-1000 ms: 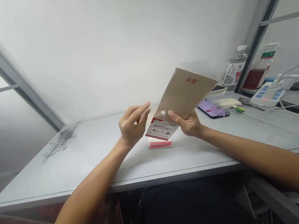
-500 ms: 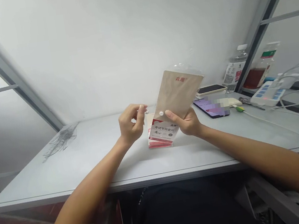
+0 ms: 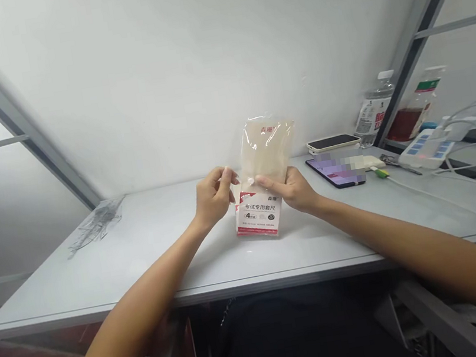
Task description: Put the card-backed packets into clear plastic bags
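Holding a translucent plastic packet (image 3: 263, 154) upright between both hands, just above a white table (image 3: 100, 271).
The left hand (image 3: 213, 197) is pinching the packet's left edge with curled fingertips (image 3: 229, 175), while the right hand (image 3: 292, 190) is pressing its extended fingers (image 3: 267, 181) across the front, so the packet is clamped between them. The thin, creased film is catching glare along its upper part, and a flat red-and-white printed card (image 3: 258, 214) is showing through the lower part, near the tabletop; contact is unclear. To the right, a smartphone (image 3: 336, 171) is lying flat, its screen pixelated, beside a white power strip (image 3: 426, 149).
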Demonstrator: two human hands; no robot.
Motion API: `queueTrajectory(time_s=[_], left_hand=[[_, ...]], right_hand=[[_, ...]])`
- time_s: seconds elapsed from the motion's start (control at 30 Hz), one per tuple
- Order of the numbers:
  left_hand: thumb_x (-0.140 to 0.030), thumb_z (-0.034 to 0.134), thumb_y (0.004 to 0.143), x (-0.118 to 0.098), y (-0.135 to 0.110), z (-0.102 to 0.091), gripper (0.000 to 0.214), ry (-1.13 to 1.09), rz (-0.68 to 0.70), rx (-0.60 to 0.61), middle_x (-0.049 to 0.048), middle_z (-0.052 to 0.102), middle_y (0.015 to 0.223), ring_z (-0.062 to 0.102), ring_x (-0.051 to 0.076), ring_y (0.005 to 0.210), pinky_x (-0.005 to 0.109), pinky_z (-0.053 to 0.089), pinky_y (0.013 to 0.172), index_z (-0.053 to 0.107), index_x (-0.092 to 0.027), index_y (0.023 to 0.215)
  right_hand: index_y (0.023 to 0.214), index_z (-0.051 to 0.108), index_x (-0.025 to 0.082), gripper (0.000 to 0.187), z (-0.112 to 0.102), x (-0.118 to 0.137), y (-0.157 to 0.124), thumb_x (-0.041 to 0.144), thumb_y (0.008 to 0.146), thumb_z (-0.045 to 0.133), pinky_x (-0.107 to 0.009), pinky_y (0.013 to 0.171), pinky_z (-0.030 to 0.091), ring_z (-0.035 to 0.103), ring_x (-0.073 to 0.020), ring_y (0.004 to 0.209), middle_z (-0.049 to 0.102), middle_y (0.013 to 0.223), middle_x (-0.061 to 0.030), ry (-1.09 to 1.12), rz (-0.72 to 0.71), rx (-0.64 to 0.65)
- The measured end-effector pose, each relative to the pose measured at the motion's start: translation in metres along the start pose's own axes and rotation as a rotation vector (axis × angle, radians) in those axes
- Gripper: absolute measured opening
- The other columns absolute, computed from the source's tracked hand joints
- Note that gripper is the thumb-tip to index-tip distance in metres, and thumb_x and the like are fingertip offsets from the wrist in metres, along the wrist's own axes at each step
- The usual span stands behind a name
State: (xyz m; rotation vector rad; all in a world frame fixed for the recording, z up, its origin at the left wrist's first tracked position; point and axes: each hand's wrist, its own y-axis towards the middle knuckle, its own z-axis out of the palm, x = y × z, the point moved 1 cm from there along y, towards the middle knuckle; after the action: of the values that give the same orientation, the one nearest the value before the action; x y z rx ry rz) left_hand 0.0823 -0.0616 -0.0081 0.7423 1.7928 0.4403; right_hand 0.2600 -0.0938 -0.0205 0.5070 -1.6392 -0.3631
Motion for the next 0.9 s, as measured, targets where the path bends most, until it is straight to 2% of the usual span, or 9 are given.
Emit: queueTrajectory(time_s=[0.1, 0.2, 0.3, 0.37, 0.47, 0.6, 0.8, 0.9], left_hand=[[-0.04, 0.045, 0.085, 0.002, 0.001, 0.001, 0.022, -0.045, -0.066, 0.009, -0.0015, 0.058, 0.073, 0.051, 0.004, 0.042, 0.018, 0.04, 0.04, 0.051, -0.019, 0.092], [-0.031, 0.054, 0.08, 0.001, 0.0, 0.001, 0.035, -0.059, -0.057, -0.019, -0.0021, 0.059, 0.083, 0.054, 0.004, 0.046, 0.017, 0.041, 0.041, 0.04, -0.025, 0.111], [-0.029, 0.054, 0.078, -0.001, 0.0, 0.001, 0.024, -0.053, -0.065, 0.009, 0.0008, 0.059, 0.093, 0.058, 0.006, 0.057, 0.016, 0.042, 0.043, 0.047, -0.022, 0.1], [-0.032, 0.052, 0.079, 0.0, 0.002, 0.001, 0.016, -0.085, -0.128, 0.084, 0.0021, 0.059, 0.087, 0.059, 0.009, 0.063, 0.017, 0.044, 0.043, 0.053, -0.019, 0.089], [-0.036, 0.05, 0.08, 0.003, 0.004, 0.001, 0.021, -0.205, -0.222, 0.2, 0.0037, 0.059, 0.077, 0.058, 0.012, 0.068, 0.019, 0.047, 0.045, 0.058, -0.016, 0.082], [-0.039, 0.051, 0.08, 0.005, 0.007, 0.001, 0.028, -0.319, -0.218, 0.271, 0.0076, 0.062, 0.083, 0.059, 0.016, 0.079, 0.023, 0.051, 0.054, 0.062, -0.014, 0.077], [-0.043, 0.057, 0.077, 0.009, 0.007, 0.002, 0.029, -0.198, -0.166, 0.178, 0.0058, 0.063, 0.087, 0.058, 0.013, 0.078, 0.026, 0.051, 0.066, 0.062, -0.015, 0.073], [-0.043, 0.056, 0.077, 0.011, 0.008, 0.002, 0.029, -0.209, -0.206, 0.119, 0.005, 0.062, 0.085, 0.057, 0.012, 0.077, 0.025, 0.05, 0.068, 0.06, -0.015, 0.073]], right_hand=[[0.092, 0.067, 0.015, 0.03, -0.002, -0.002, 0.002, 0.04, 0.077, 0.061, -0.034, 0.069, 0.054, 0.066, -0.0225, 0.082, 0.071, 0.09, -0.0079, 0.076, 0.071, 0.032], [0.095, 0.067, 0.016, 0.032, -0.002, -0.003, 0.003, 0.041, 0.076, 0.063, -0.032, 0.066, 0.055, 0.066, -0.0226, 0.081, 0.07, 0.092, -0.0082, 0.115, 0.133, 0.083], [0.091, 0.068, 0.015, 0.033, -0.003, -0.005, 0.004, 0.043, 0.074, 0.064, -0.032, 0.062, 0.054, 0.067, -0.0225, 0.078, 0.071, 0.088, -0.0084, 0.098, 0.151, 0.086], [0.088, 0.069, 0.015, 0.033, -0.004, -0.006, 0.004, 0.044, 0.072, 0.065, -0.031, 0.062, 0.054, 0.067, -0.0221, 0.077, 0.071, 0.087, -0.0082, 0.086, 0.151, 0.076], [0.087, 0.069, 0.016, 0.033, -0.004, -0.006, 0.005, 0.045, 0.07, 0.067, -0.03, 0.062, 0.054, 0.067, -0.0214, 0.077, 0.071, 0.086, -0.0075, 0.079, 0.156, 0.054], [0.09, 0.067, 0.015, 0.036, -0.005, -0.004, 0.007, 0.044, 0.068, 0.069, -0.031, 0.064, 0.054, 0.067, -0.0222, 0.081, 0.071, 0.092, -0.0081, 0.086, 0.163, 0.012], [0.091, 0.063, 0.016, 0.038, -0.007, -0.01, 0.01, 0.045, 0.068, 0.07, -0.03, 0.061, 0.054, 0.067, -0.0211, 0.079, 0.07, 0.089, -0.0073, 0.068, 0.179, -0.005], [0.088, 0.06, 0.016, 0.037, -0.008, -0.012, 0.011, 0.048, 0.07, 0.066, -0.027, 0.052, 0.052, 0.066, -0.0177, 0.065, 0.069, 0.074, -0.0042, 0.061, 0.175, -0.011]])
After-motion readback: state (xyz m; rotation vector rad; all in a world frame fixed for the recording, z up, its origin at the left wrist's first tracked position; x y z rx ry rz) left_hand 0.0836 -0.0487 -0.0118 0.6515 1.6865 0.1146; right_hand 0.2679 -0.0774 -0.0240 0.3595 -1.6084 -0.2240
